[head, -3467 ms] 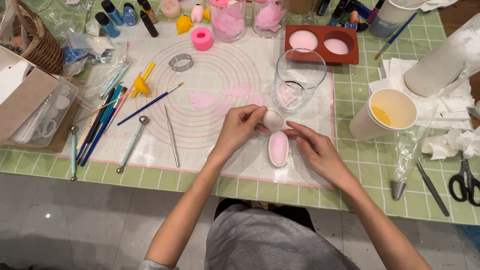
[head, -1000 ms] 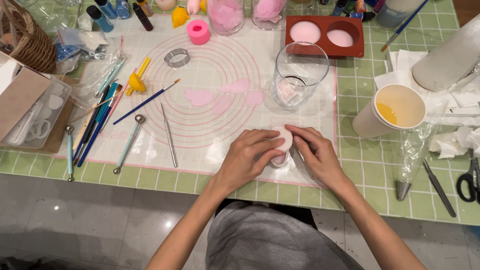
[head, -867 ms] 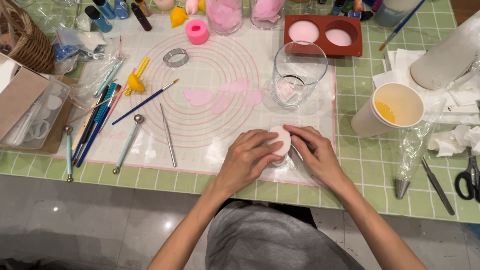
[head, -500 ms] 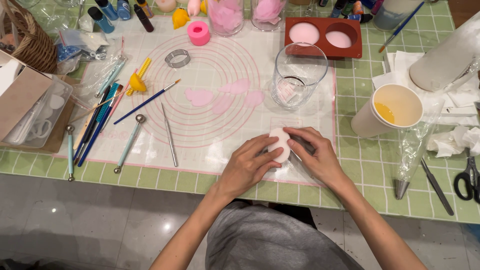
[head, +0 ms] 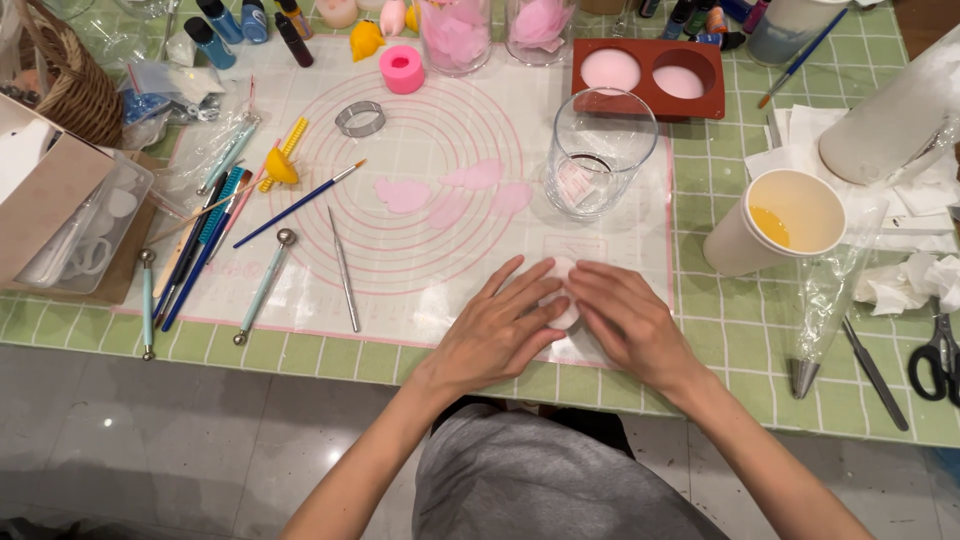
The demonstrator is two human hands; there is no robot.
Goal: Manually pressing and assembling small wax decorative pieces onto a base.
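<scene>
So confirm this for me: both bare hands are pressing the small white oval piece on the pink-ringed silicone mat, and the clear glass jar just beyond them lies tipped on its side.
Not quite. The head view shows the clear glass jar standing upright, open mouth up. The rest holds: the left hand and right hand both cover the small white oval piece on the pink-ringed silicone mat.

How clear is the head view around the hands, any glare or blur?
Head view: sharp and evenly lit; left hand and right hand cover most of the white piece, casting soft shadows; mild glare on the glass cup; edges bow slightly.
</scene>
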